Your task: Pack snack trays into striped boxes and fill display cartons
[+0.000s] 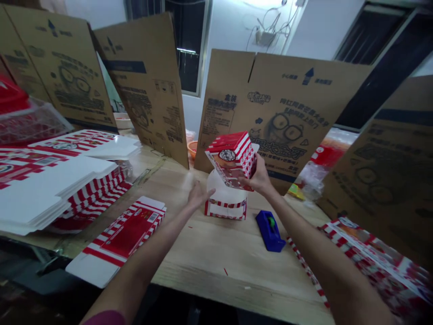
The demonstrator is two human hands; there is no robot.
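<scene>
My right hand (259,177) grips a red-and-white striped paper box (232,155) by its right side, tilted in the air over the middle of the table. Beneath it, an open striped box with a white flap (226,193) stands on the table, partly hidden by the raised one. My left hand (198,195) is just left of this lower box, thumb apart from the fingers, holding nothing. Whether its thumb touches the box I cannot tell. A blue tape dispenser (269,230) with a green core sits under my right forearm.
Flat striped cartons (40,198) are piled at the left; a flattened carton (125,237) lies nearer. Upright brown cardboard boxes (277,113) line the back. More striped boxes (379,262) are at the right edge. An orange basket (192,148) shows behind the cardboard.
</scene>
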